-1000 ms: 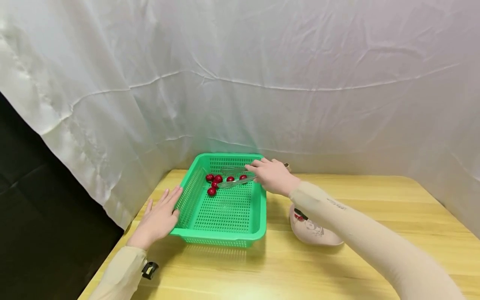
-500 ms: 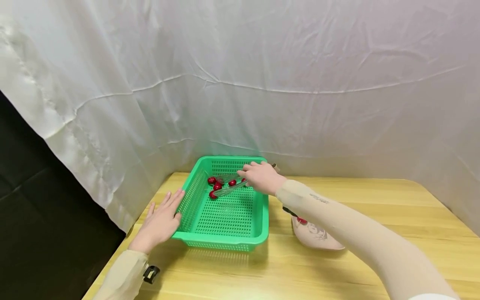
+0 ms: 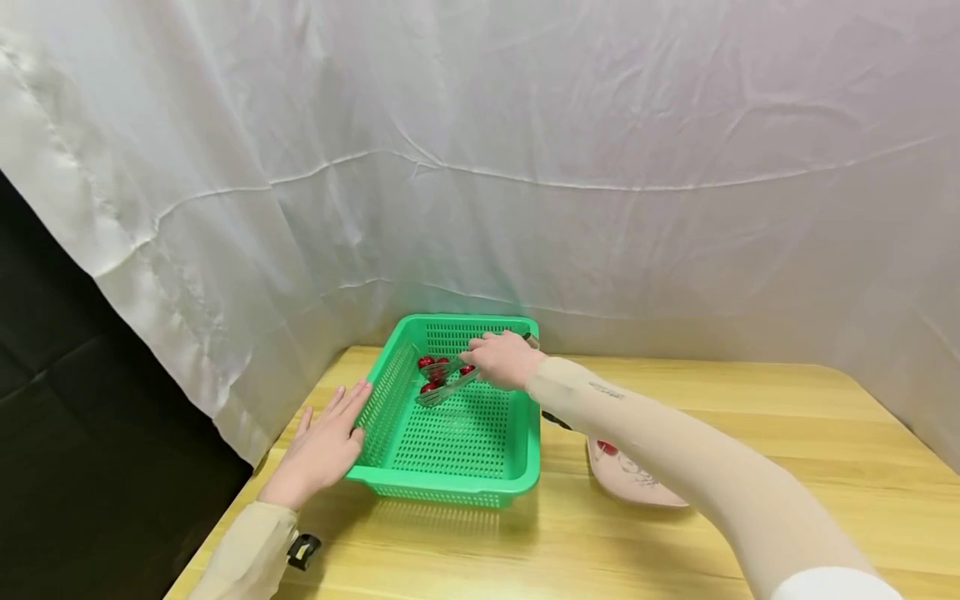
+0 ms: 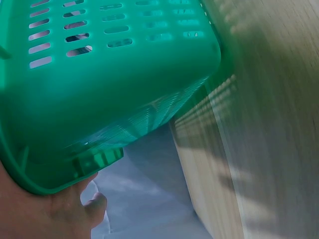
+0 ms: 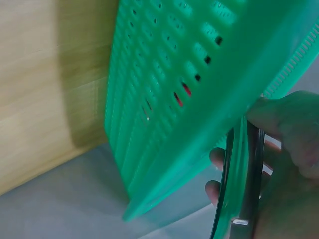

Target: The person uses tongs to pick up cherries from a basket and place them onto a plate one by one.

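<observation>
My left hand (image 3: 318, 454) rests along the left rim of a green perforated plastic basket (image 3: 442, 483), its fingers straight; the left wrist view shows this hand (image 4: 60, 211) at the rim. Over the basket's far right part, my right hand (image 3: 506, 360) grips a pair of tongs (image 3: 448, 392) with clear ends. Those ends reach down among several glossy dark-red, cherry-like round fruits (image 3: 426, 362) in the basket's far left. Whether a fruit is pinched between the tips cannot be told. In the right wrist view, the tongs' dark arms (image 5: 255, 164) lie between thumb and fingers.
A pale pink dish (image 3: 633, 487) with a red fruit (image 3: 607, 447) in it stands right of the basket, partly hidden under the right forearm. Everything stands on a wooden table (image 3: 750, 400). A light grey curtain (image 3: 562, 233) hangs close behind the table.
The right hand has moved left and slightly down, bringing the tongs' ends to the fruits at the left. Their tips look closer together. The left hand stays at the rim.
</observation>
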`<state>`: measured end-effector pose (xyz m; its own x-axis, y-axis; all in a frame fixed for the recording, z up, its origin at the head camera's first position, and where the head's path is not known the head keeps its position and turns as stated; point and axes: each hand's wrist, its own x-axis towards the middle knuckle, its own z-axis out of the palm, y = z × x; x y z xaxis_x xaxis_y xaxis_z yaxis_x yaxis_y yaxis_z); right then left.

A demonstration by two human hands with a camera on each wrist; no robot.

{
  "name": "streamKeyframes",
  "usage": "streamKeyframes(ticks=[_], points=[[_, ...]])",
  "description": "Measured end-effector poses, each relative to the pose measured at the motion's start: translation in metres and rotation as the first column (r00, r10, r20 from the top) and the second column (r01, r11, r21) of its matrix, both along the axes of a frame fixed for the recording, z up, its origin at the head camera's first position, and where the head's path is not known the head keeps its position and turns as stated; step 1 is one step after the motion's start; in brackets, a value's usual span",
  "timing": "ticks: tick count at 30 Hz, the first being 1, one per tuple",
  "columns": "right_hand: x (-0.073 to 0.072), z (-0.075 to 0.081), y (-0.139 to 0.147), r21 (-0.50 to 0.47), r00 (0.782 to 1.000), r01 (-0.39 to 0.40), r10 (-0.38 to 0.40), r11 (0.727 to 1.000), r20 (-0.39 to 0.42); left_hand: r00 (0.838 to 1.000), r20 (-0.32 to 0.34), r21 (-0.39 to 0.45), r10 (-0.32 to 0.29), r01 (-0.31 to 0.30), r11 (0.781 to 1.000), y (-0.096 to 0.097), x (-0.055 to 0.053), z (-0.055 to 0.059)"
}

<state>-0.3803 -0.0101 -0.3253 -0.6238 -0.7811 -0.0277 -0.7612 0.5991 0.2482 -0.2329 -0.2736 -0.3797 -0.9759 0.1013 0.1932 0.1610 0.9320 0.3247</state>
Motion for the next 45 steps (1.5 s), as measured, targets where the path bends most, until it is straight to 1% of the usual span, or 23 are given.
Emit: streamKeyframes(ticks=[3,10,16,18,24,27,31,38,45], points=[[0.001,0.000,-0.005,0.010,1.000,0.009,-0.009,1.000,0.012,1.000,-0.004,0.000,0.002,-0.002,1.000,0.000,0.000,0.001],[0.003,-0.002,-0.010,-0.004,0.998,0.034,-0.034,0.999,0.054,1.000,0.011,0.002,0.008,-0.008,1.000,0.001,0.000,-0.001],[0.006,-0.002,-0.009,-0.045,0.993,0.068,-0.063,0.997,0.104,1.000,-0.001,0.001,0.009,-0.009,1.000,0.003,0.001,0.000],[0.006,-0.003,-0.008,-0.050,0.992,0.077,-0.071,0.996,0.105,1.000,0.001,-0.003,0.012,-0.012,1.000,0.003,0.000,0.000],[0.006,-0.004,-0.004,-0.043,0.996,0.070,-0.068,0.997,0.054,1.000,-0.004,-0.002,0.011,-0.011,1.000,0.005,-0.003,0.000],[0.006,-0.005,0.000,-0.028,0.997,0.073,-0.072,0.997,0.035,1.000,-0.003,0.001,0.008,-0.008,1.000,0.006,-0.004,-0.002],[0.007,-0.006,0.009,-0.034,0.998,0.061,-0.060,0.998,0.017,1.000,0.004,0.006,0.007,-0.007,1.000,0.007,-0.005,-0.005],[0.011,-0.004,0.028,-0.107,0.999,-0.019,0.014,0.994,-0.042,1.000,0.001,0.014,0.007,-0.007,1.000,0.007,-0.007,-0.003],[0.022,-0.001,0.046,-0.174,0.989,-0.078,0.055,0.982,-0.134,1.000,0.002,0.020,0.004,-0.004,1.000,0.006,-0.006,-0.002]])
